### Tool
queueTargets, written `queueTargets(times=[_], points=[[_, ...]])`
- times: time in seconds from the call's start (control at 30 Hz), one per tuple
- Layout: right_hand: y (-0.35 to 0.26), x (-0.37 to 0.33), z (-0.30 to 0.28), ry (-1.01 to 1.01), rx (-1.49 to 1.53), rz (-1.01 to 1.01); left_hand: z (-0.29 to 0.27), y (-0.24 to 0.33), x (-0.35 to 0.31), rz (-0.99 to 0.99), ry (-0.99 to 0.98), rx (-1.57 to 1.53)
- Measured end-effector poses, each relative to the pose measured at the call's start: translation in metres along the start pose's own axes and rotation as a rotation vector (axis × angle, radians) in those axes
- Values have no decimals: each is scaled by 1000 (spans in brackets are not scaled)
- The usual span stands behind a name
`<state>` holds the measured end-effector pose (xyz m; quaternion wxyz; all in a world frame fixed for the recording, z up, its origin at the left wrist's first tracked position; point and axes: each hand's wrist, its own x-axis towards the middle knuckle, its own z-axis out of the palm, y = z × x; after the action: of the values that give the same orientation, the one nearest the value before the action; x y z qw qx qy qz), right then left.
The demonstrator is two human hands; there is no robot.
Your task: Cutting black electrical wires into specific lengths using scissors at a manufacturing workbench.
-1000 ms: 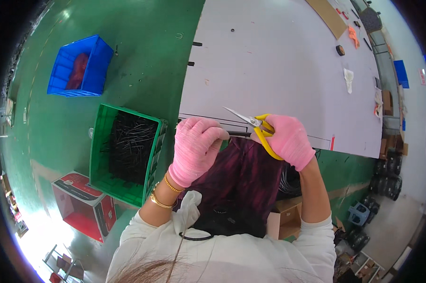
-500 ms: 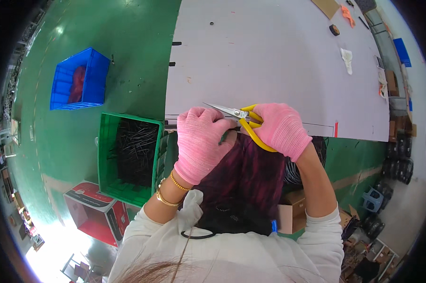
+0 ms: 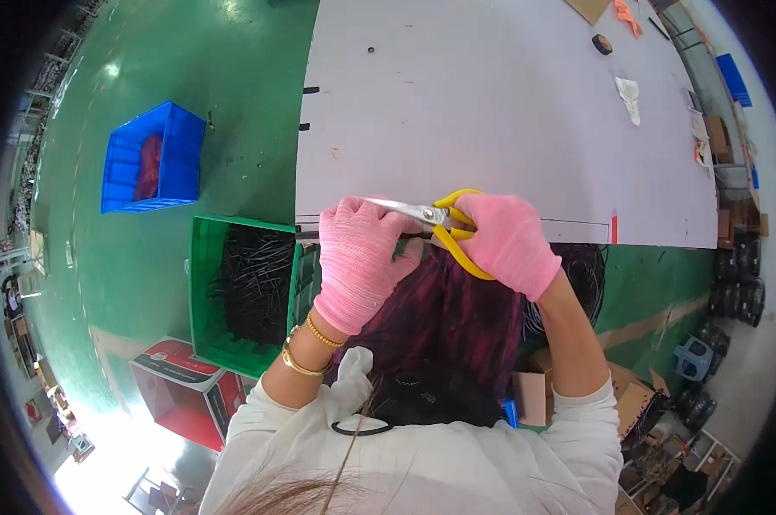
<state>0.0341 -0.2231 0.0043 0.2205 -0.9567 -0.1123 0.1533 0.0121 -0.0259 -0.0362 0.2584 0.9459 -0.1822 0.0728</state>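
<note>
**Scissors at the table edge**

Head view: green floor (image 3: 233, 129) fills the left side, and a wide pale table (image 3: 491, 112) spreads across the upper middle, its near edge running just above the hands. Both forearms rise from the lower edge in white sleeves, both hands in pink gloves.

Left hand (image 3: 362, 257) is bent at the wrist, fingers curled into a clenched grip over something dark at the table edge; what it grasps is mostly hidden under the glove, only a thin black strand (image 3: 306, 230) showing to its left along the edge. Gold bangles sit on that wrist.

Right hand (image 3: 508, 240) grips the yellow-handled scissors (image 3: 431, 215), fingers through the loops, silver blades pointing left and lying over the left hand's knuckles. Whether the blades are parted is hard to make out.

Beneath the hands, a dark purplish lap (image 3: 448, 318) blocks the space under the table. Left of it stands a green crate (image 3: 242, 292) holding black strands, too fine to tell apart. Farther off sits a blue crate (image 3: 152, 159) with red contents, and a red box (image 3: 190, 395) lies near the lower left, partly washed out by glare. Small items on the far table are too small to identify.
</note>
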Motion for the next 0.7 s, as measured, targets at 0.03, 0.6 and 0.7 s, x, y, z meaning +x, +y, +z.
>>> queueTargets(times=[0.03,0.6,0.7], points=[[1,-4,0,22,58,-25,1,-1,0,15,0,-5],[-25,-126,139,26,1109,433,-10,9,-6,13,-27,-106],[-25,-122,145,-112,1147,472,-11,11,-11,15,11,-124]])
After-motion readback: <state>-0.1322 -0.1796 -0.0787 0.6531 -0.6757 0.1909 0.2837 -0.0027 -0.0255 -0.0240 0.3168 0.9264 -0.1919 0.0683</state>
